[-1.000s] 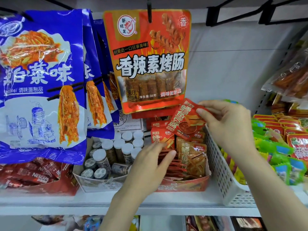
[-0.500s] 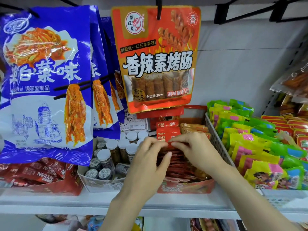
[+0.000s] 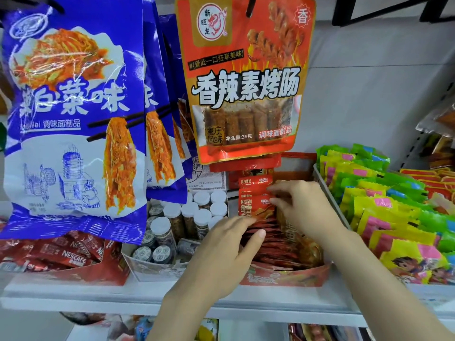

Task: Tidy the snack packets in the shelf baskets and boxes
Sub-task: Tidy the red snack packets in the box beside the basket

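A red cardboard display box (image 3: 283, 278) on the shelf holds rows of small red snack packets (image 3: 254, 193), upright at the back and leaning flat toward the front. My left hand (image 3: 226, 249) lies over the front packets with its fingers stretched onto them. My right hand (image 3: 302, 207) reaches in from the right, and its fingertips pinch the right edge of the upright red packets. Brownish packets (image 3: 307, 249) at the box's right side are partly hidden under my right wrist.
A white basket (image 3: 327, 190) of green, yellow and pink packets stands right of the box. Left of it a clear box holds white-capped jars (image 3: 189, 212), then red Nescafe sticks (image 3: 71, 253). A large orange bag (image 3: 243, 77) and blue bags (image 3: 73, 119) hang above.
My right hand brought a red packet down from the basket side into the box and now works at the upright row. My left hand slid forward over the front packets.
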